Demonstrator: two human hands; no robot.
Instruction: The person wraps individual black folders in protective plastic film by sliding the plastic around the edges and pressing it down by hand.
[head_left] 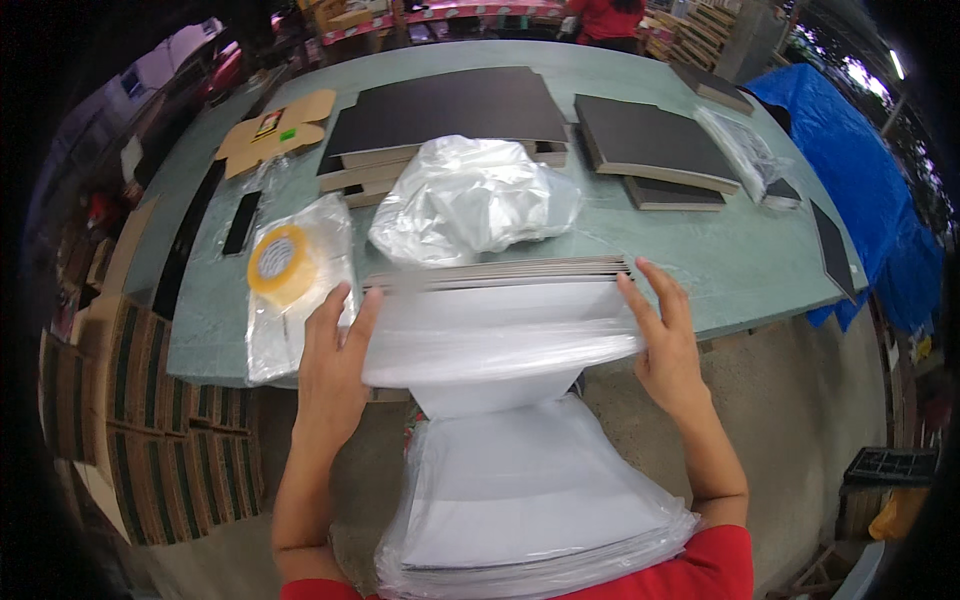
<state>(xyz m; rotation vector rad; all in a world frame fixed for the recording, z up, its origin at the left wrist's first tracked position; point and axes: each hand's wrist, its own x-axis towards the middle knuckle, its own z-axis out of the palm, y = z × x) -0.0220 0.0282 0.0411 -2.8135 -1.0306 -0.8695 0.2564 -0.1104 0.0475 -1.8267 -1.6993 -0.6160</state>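
At the near table edge, I hold a stack of thin white boards in clear plastic (500, 310) between my two hands. My left hand (337, 365) is against the stack's left end, thumb and fingers pointing up along it. My right hand (668, 345) grips the right end, its fingertips at the upper corner. The boards' layered edges face up, and loose plastic hangs across the front. Below, a second stack of white sheets in plastic (520, 485) rests against my body, over my lap. Just beyond the held stack lies a crumpled heap of clear plastic bags (470, 200).
Left on the green table (640, 245) are a yellow tape roll (282, 262) on flat plastic bags, a dark strip (241, 223) and a brown cardboard cutout (275, 133). Dark panels (450, 110) are stacked behind; more (655, 145) lie right. Cardboard bundles (180, 400) stand lower left; a blue tarp (850, 170) hangs right.
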